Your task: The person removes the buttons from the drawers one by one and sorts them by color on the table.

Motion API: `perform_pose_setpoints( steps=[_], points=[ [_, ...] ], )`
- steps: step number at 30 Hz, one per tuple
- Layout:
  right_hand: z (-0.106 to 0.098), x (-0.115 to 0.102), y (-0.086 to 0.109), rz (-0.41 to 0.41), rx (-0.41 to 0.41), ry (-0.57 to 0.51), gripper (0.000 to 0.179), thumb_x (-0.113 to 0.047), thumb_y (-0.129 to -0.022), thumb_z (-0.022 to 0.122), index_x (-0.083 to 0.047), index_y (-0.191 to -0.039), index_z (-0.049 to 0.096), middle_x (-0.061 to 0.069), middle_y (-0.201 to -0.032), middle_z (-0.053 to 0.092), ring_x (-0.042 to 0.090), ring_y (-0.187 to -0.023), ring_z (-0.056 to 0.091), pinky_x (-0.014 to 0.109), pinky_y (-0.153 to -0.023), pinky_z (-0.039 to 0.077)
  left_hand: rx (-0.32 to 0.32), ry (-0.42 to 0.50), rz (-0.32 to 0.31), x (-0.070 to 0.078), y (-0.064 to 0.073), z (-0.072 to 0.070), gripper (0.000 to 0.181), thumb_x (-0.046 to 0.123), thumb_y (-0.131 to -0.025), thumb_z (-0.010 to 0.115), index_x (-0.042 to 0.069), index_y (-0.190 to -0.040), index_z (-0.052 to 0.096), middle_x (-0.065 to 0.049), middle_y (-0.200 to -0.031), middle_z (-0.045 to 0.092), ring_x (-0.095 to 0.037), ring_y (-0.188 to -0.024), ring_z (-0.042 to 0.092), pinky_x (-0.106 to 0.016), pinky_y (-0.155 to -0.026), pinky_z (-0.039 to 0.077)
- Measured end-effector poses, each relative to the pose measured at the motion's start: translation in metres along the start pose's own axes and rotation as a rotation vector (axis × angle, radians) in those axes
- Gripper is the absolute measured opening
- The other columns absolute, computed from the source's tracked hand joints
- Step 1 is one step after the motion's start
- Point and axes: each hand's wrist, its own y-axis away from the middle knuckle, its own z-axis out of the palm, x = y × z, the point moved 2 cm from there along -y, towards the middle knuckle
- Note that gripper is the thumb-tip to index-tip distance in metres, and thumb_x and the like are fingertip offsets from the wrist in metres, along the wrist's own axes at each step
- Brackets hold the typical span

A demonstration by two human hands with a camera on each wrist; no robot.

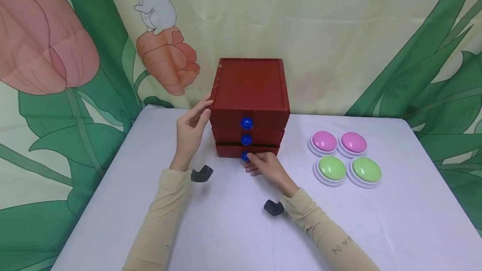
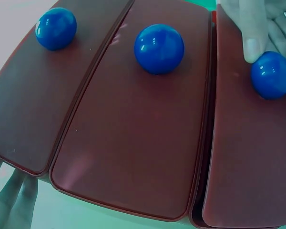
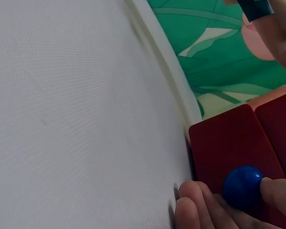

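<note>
A dark red chest of three drawers (image 1: 248,85) stands at the back of the table, a round blue knob on each drawer front. My right hand (image 1: 269,168) pinches the bottom knob (image 2: 271,75) with the thumb, the other fingers under and behind it. The bottom drawer (image 1: 229,151) juts out a little, with a dark gap above its front. Against the chest's left side rests my left hand (image 1: 190,133), its fingers extended along the upper edge. The top knob (image 1: 247,123) and middle knob (image 1: 246,139) are untouched, and their drawers are closed.
To the right sit two pink push buttons (image 1: 324,141) and two green push buttons (image 1: 332,168) on white bases. A curtain (image 1: 339,53) printed with plants and a rabbit hangs behind the white table (image 1: 226,229). Small black curved pieces (image 1: 201,174) show beside both wrists.
</note>
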Motion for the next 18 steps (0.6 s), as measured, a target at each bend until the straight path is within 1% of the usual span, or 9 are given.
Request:
perform_pose_setpoints(
  steps=[3,7,9,11,16,18],
  points=[
    [-0.001,-0.001,-0.001,0.005,0.006,-0.003,0.040,-0.024,-0.104,0.053,0.013,-0.111,0.068,0.023,-0.099,0.073,0.028,-0.085,0.074,0.032,-0.072,0.062,0.005,-0.002,-0.014,0.004,0.000,0.002,0.031,0.000,-0.097,0.059,-0.001,-0.128,0.065,-0.009,-0.142,0.058,-0.020,-0.130,0.056,-0.029,-0.106,0.047],
    [-0.002,-0.002,-0.003,0.013,0.010,-0.010,0.041,-0.025,-0.104,0.054,0.013,-0.109,0.069,0.023,-0.098,0.073,0.028,-0.084,0.074,0.032,-0.072,0.062,0.004,-0.010,-0.026,0.020,0.000,0.004,0.031,-0.001,-0.097,0.057,-0.007,-0.127,0.063,-0.015,-0.142,0.057,-0.023,-0.131,0.056,-0.029,-0.106,0.047],
    [-0.002,-0.002,-0.004,0.017,0.010,-0.013,0.042,-0.026,-0.104,0.053,0.013,-0.109,0.069,0.024,-0.098,0.073,0.028,-0.085,0.074,0.033,-0.073,0.062,0.002,-0.015,-0.030,0.026,0.000,0.005,0.031,-0.002,-0.097,0.057,-0.008,-0.127,0.063,-0.015,-0.142,0.057,-0.024,-0.131,0.055,-0.029,-0.106,0.047],
    [-0.003,-0.002,-0.005,0.017,0.010,-0.008,0.042,-0.026,-0.104,0.053,0.013,-0.109,0.068,0.025,-0.099,0.073,0.029,-0.086,0.074,0.034,-0.073,0.062,0.003,-0.016,-0.035,0.023,0.000,0.004,0.031,-0.002,-0.097,0.057,-0.007,-0.127,0.063,-0.015,-0.142,0.057,-0.024,-0.131,0.055,-0.030,-0.106,0.047],
    [-0.003,0.000,-0.008,0.023,0.022,0.004,0.041,-0.027,-0.104,0.053,0.011,-0.110,0.069,0.022,-0.099,0.074,0.026,-0.086,0.074,0.033,-0.073,0.062,0.004,-0.010,-0.008,0.004,0.000,0.001,0.031,0.004,-0.098,0.059,0.000,-0.128,0.065,-0.006,-0.142,0.058,-0.020,-0.130,0.056,-0.031,-0.106,0.048],
    [-0.003,0.000,-0.009,0.024,0.029,0.007,0.041,-0.027,-0.103,0.054,0.010,-0.111,0.069,0.021,-0.099,0.074,0.026,-0.085,0.075,0.033,-0.073,0.062,0.002,-0.009,0.006,0.002,0.001,0.001,0.031,0.008,-0.099,0.060,0.003,-0.128,0.066,-0.002,-0.141,0.059,-0.018,-0.130,0.056,-0.031,-0.106,0.048]
  ],
)
